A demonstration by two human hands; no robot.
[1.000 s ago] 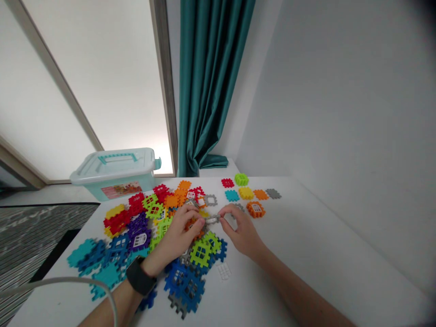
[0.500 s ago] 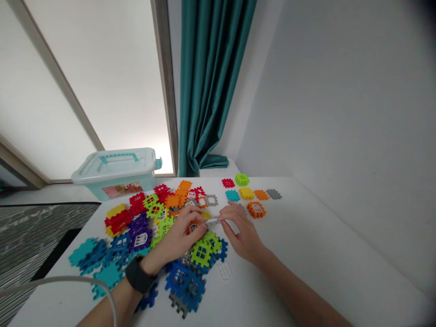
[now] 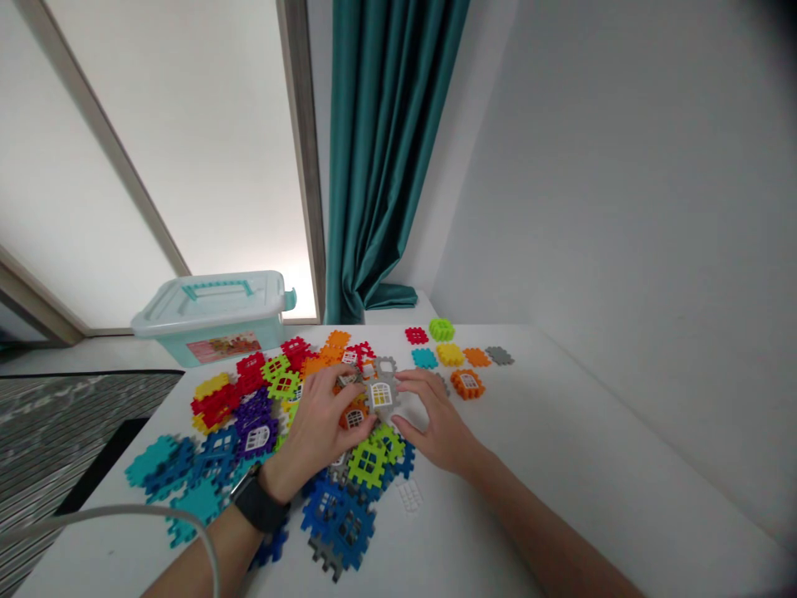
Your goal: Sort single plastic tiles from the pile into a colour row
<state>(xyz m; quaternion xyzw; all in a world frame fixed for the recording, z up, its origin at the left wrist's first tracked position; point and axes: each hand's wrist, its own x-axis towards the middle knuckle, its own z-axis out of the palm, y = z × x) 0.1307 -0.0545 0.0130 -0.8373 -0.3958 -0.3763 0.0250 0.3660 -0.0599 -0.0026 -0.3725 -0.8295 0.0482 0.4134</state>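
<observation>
Between my hands a grey square piece with a white window insert (image 3: pixel 381 394) is turned with its face toward me. My right hand (image 3: pixel 436 415) grips its right side, thumb and fingers curved at the edge. My left hand (image 3: pixel 327 407), with a black watch on the wrist, is at its left side, fingers bent over the pile; whether it grips the piece is unclear. An orange window piece (image 3: pixel 354 417) lies under the left hand. Green window pieces (image 3: pixel 369 462) and blue window pieces (image 3: pixel 349 525) lie nearer me. A loose white window insert (image 3: pixel 410 496) lies flat on the table.
A lidded light-teal box (image 3: pixel 215 316) stands at the back left. Purple pieces (image 3: pixel 255 423), red pieces (image 3: pixel 217 404) and teal pieces (image 3: pixel 196 507) spread leftward. Small stacks, including yellow (image 3: pixel 450 355) and orange (image 3: pixel 467 384), sit behind my right hand. A pale cable crosses the lower left.
The grey piece has turned from nearly edge-on to facing me. My right thumb has moved down and left, away from the right fingers.
</observation>
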